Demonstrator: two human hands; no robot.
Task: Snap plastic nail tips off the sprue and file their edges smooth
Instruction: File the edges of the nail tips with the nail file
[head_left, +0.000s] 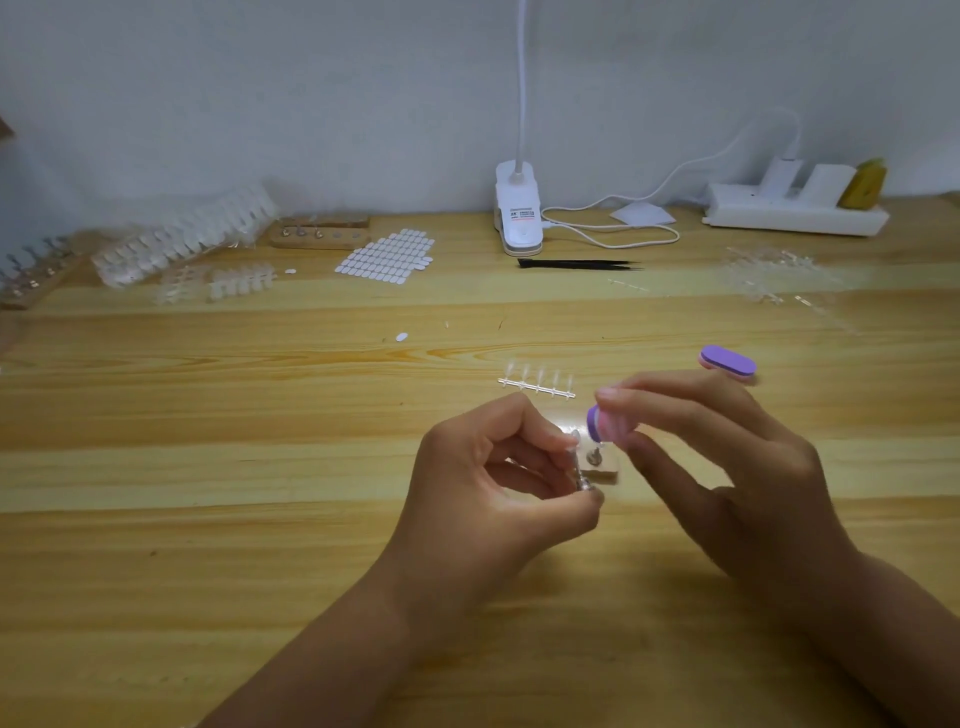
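Grained wooden desktop (260, 545) below: a nail tip (575, 435) on a metal peg (579, 475) is pinched by the left hand (488, 483), a purple foam file (602, 423) (pink-cored) by the right hand (727, 467), near the clear sprue (537, 385).

wooden table (208, 519), sprue (536, 384), tweezers (576, 264), power strip (795, 213)

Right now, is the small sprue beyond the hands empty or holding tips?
Holding tips: the sprue shows about five tips attached along its bar.

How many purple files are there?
2. One file is pinched in the right hand; the other file lies on the table just beyond that hand.
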